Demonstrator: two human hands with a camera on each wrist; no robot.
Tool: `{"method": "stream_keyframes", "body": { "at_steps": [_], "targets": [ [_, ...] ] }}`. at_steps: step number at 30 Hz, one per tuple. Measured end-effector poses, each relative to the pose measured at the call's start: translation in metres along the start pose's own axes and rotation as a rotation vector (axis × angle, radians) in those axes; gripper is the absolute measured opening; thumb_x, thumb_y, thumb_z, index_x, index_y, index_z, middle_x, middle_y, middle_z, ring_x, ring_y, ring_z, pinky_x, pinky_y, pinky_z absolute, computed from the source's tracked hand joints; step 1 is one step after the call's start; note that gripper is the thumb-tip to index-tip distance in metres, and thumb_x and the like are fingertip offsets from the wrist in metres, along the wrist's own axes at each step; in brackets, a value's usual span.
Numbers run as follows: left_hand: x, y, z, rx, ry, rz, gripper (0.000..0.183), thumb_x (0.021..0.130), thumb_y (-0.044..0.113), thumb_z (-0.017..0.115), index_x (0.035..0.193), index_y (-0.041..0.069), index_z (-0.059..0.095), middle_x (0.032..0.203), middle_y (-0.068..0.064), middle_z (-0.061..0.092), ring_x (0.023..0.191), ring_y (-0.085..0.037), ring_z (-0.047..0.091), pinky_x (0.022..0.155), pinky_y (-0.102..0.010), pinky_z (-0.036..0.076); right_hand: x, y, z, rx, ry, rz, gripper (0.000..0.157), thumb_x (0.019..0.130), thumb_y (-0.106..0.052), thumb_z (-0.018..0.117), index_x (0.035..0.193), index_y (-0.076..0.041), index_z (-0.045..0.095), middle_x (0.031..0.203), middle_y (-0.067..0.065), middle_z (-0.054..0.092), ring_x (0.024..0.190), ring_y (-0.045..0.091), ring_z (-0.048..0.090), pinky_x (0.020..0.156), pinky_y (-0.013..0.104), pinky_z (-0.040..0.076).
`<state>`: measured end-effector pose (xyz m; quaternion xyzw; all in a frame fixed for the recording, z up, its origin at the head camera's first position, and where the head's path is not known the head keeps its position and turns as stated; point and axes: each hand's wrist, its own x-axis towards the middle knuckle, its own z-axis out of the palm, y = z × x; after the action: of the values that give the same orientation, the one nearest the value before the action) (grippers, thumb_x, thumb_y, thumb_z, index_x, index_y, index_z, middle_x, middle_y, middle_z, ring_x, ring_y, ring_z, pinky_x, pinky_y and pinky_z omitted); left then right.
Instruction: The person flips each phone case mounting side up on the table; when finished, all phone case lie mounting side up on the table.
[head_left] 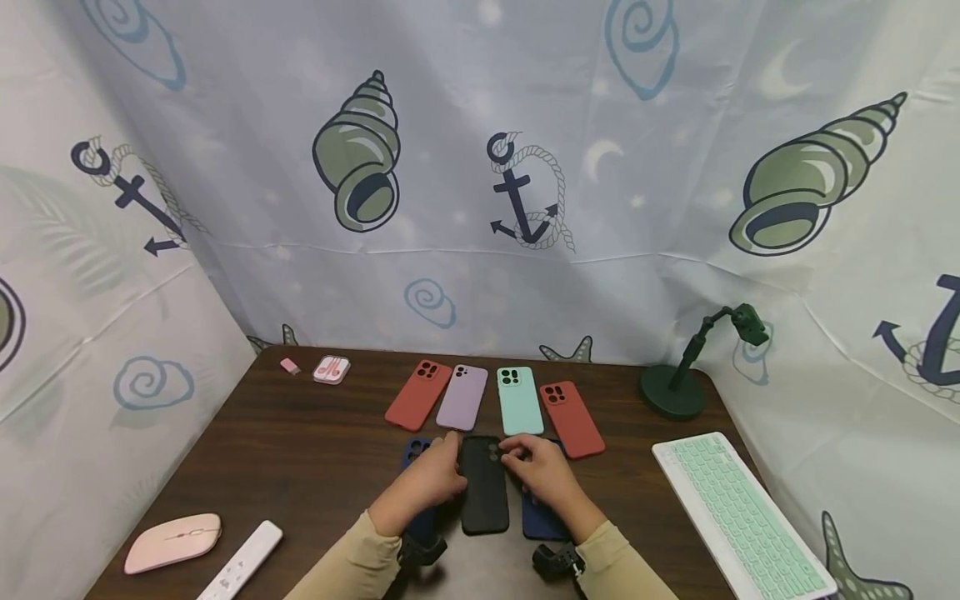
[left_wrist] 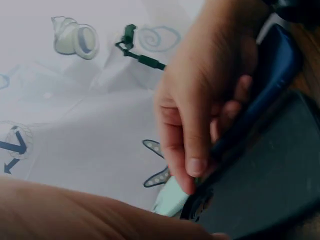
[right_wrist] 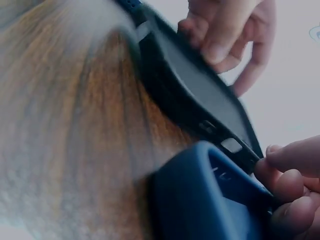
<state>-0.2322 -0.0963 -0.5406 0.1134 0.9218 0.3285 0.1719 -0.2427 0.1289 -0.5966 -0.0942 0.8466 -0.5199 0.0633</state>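
A black phone case (head_left: 483, 496) lies back up between the two hands, its camera cutouts toward the far end. My left hand (head_left: 435, 473) holds its left edge, thumb and fingers at the rim in the right wrist view. At the upper right corner, my right hand (head_left: 542, 471) pinches the rim between thumb and index finger, as the left wrist view also shows. Partly hidden under the left forearm is a dark blue phone case (head_left: 417, 450). Another blue phone case (right_wrist: 187, 200) sits beneath the right hand, beside the black one.
Behind the hands stand a red case (head_left: 420, 396), a lilac case (head_left: 462, 398), a mint case (head_left: 520, 402) and a second red case (head_left: 572, 421). A green lamp (head_left: 675, 392) and keyboard (head_left: 742, 517) are right; a mouse (head_left: 174, 543) and white remote (head_left: 242, 562) left.
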Motion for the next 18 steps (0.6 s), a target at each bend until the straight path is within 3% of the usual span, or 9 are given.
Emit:
{"method": "stream_keyframes", "body": {
  "at_steps": [4, 9, 18],
  "targets": [
    [0.0025, 0.0016, 0.0043, 0.214, 0.015, -0.014, 0.052, 0.085, 0.011, 0.080, 0.127, -0.007, 0.056, 0.112, -0.020, 0.058, 0.090, -0.024, 0.057, 0.075, -0.039, 0.051, 0.0005, 0.0003, 0.0017, 0.019, 0.006, 0.015, 0.015, 0.095, -0.023, 0.071, 0.110, -0.020, 0.073, 0.082, 0.001, 0.070, 0.044, 0.014, 0.053, 0.035, 0.037, 0.046],
    [-0.0014, 0.0057, 0.0034, 0.283, 0.004, 0.025, 0.044, 0.085, 0.008, 0.078, 0.123, -0.008, 0.062, 0.107, -0.018, 0.059, 0.087, -0.024, 0.057, 0.074, -0.038, 0.050, 0.0001, -0.0005, 0.0036, 0.026, 0.000, 0.016, 0.015, 0.095, -0.025, 0.071, 0.109, -0.020, 0.072, 0.081, 0.000, 0.069, 0.043, 0.014, 0.053, 0.036, 0.036, 0.047],
    [-0.0062, 0.0032, 0.0000, 0.151, -0.007, 0.064, 0.049, 0.086, 0.012, 0.076, 0.127, -0.010, 0.059, 0.103, -0.016, 0.054, 0.066, -0.016, 0.057, 0.059, -0.030, 0.047, -0.0011, -0.0036, 0.0018, 0.009, 0.006, 0.011, 0.017, 0.095, -0.026, 0.072, 0.109, -0.018, 0.065, 0.081, 0.001, 0.066, 0.044, 0.015, 0.054, 0.036, 0.036, 0.047]
  ]
}}
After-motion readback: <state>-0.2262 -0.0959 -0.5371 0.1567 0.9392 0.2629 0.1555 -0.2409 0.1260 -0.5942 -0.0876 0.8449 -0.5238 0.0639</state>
